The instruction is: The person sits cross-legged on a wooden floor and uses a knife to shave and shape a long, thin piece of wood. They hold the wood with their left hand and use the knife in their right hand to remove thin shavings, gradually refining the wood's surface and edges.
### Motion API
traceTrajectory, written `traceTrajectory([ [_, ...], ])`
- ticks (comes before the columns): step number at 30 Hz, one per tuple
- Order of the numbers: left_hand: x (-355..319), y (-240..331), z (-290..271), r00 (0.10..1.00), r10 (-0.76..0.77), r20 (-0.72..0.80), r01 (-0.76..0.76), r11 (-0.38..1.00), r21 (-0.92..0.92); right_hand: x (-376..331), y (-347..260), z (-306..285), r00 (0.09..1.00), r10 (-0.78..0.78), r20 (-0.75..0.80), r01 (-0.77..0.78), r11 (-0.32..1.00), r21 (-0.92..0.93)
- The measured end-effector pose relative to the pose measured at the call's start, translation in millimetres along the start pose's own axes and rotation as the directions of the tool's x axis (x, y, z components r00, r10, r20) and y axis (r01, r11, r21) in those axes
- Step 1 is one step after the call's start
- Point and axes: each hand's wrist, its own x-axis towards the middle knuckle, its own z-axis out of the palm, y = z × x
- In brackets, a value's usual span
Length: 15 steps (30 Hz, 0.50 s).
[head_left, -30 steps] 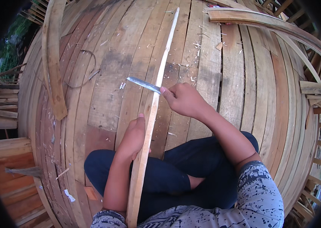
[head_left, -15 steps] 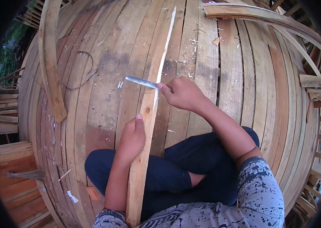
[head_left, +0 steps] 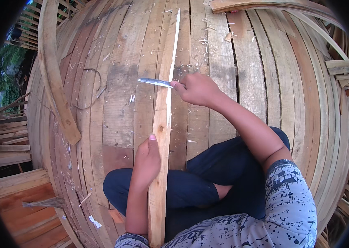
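Observation:
A long wooden strip [head_left: 161, 136] runs from against my body, over my crossed legs, out to the far floor. Its right edge is pale and freshly cut along the far half. My left hand [head_left: 147, 156] is wrapped round the strip from its left side, thumb lying along the top. Farther out, my right hand [head_left: 194, 88] is closed round the handle of a knife [head_left: 154, 82]. The blade points left and lies across the strip at its pale edge. The knife's handle is mostly hidden in my fingers.
Curved planks lie at the left [head_left: 54, 78] and the far right [head_left: 273, 5]. Wood shavings [head_left: 203, 41] are scattered on the plank floor [head_left: 118, 99]. A thin bent strip [head_left: 99, 78] lies left of the knife. A broom-like bundle [head_left: 44, 202] lies at lower left.
The view has shifted slightly. My right hand and the knife are a little farther out along the strip, away from my left hand, which keeps its grip.

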Motion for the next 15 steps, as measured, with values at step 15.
traceTrajectory([
  [15, -1, -15, -4, 0.999, -0.007, 0.034, 0.007, 1.000, -0.004, 9, 5, -3, 0.991, 0.110, 0.071, -0.113, 0.993, 0.037],
])
